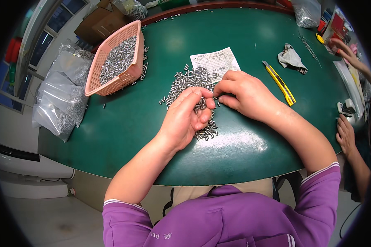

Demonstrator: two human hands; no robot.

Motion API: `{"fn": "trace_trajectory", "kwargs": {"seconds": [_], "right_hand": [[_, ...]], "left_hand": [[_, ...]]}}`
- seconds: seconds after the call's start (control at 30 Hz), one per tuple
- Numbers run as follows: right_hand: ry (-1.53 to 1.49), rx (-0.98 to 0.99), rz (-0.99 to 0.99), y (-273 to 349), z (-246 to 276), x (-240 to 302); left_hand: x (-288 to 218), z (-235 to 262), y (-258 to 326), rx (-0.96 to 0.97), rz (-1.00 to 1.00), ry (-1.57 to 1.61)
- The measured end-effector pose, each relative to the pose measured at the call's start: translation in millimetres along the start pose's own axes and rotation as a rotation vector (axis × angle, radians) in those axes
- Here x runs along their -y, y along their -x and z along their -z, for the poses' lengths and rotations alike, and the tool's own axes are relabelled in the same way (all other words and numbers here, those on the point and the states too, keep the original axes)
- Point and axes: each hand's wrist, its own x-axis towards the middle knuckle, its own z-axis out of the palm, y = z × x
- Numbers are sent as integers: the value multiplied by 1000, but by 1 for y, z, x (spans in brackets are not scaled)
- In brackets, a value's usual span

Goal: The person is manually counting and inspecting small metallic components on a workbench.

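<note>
A heap of small shiny metal cylindrical parts [179,84] lies on the green table in front of me. My left hand [185,117] is curled over the near side of the heap, palm turned inward, with several metal parts [200,104] showing inside its bent fingers. Beside it, my right hand [245,94] has thumb and forefinger drawn together close to the left fingertips. Whatever sits in that pinch is too small and covered to make out. A white printed paper slip [222,57] lies partly under the heap's far right side.
A pink plastic basket [115,84] full of similar metal parts stands at the left, beside clear bags [62,105] of parts. A yellow box cutter [281,84] and a crumpled white cloth or wrapper [292,59] lie to the right. Another person's hands [346,133] are at the right edge.
</note>
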Motion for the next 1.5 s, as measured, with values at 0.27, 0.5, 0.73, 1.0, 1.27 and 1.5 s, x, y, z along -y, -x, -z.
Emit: {"fn": "trace_trajectory", "kwargs": {"seconds": [0.27,0.5,0.73,1.0,1.27,1.5], "right_hand": [[55,-128,49,-4,-2,1],[-112,-192,174,-7,3,13],[-243,-187,230,-9,5,9],[-187,-253,86,-8,4,6],[-105,106,-85,-4,24,4],[-35,535,-162,1,41,24]], "left_hand": [[0,2,0,35,-3,-31],[1,0,1,69,68,-6],[-1,2,1,115,95,63],[-2,3,-1,67,61,113],[-2,5,-2,28,14,176],[-2,4,-3,34,8,175]]}}
